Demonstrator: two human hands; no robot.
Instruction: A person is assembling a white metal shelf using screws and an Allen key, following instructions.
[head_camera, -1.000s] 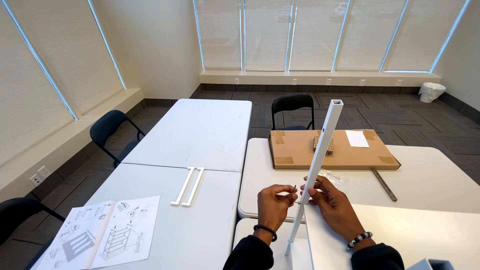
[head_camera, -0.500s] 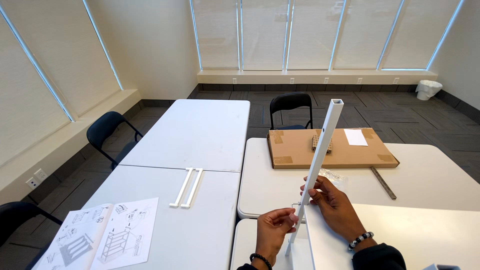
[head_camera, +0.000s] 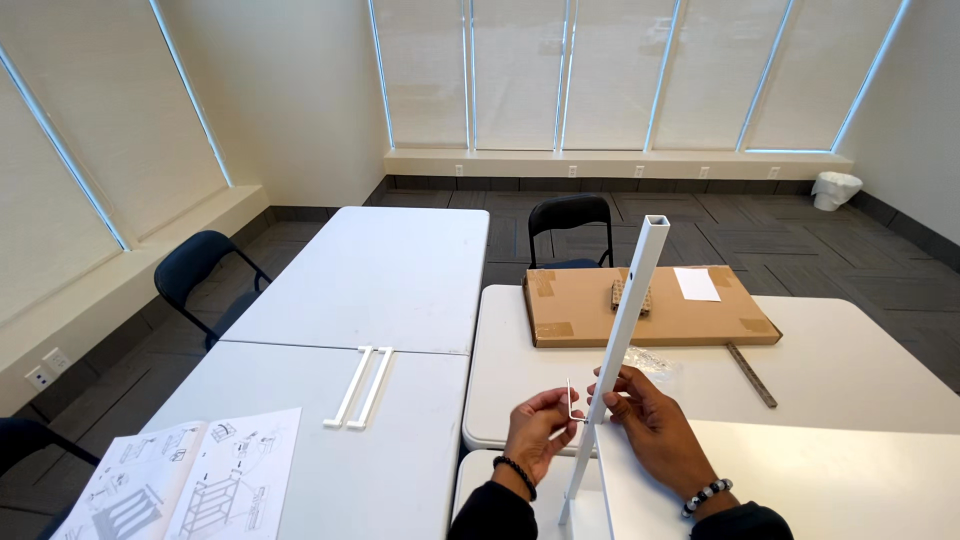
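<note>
Standing nearly upright, leaning slightly to the right, above the near edge of the white folding table (head_camera: 850, 370): a long white square-section metal tube (head_camera: 622, 335), open end at the top, lower end down near the bottom of the view between the two forearms.

Gripping the tube about midway up: the right hand (head_camera: 650, 425), fingers curled round its right side, thumb pressing against the front, a beaded bracelet (head_camera: 706, 496) circling the wrist.

Pinching a small bent metal hex key (head_camera: 571, 402) just left of the tube: the left hand (head_camera: 537, 432), thumb and forefinger closed on the key's short arm, long arm pointing up, tip of the bend touching or almost touching the tube's side; exact contact too small to tell. Wearing a dark bead band (head_camera: 507, 470) at that wrist.

Lying flat on the table behind the hands: a flat brown cardboard box (head_camera: 650, 310), carrying a white paper sheet (head_camera: 696, 284) and a small perforated strip (head_camera: 630, 293). Resting beside the box's right end: a thin dark metal bar (head_camera: 750, 374).

Sitting on the left-hand table: two short white bars (head_camera: 360, 385), side by side, and an unfolded instruction sheet with line drawings (head_camera: 190, 485) at the near corner. Standing around the tables: dark folding chairs (head_camera: 570, 230).
</note>
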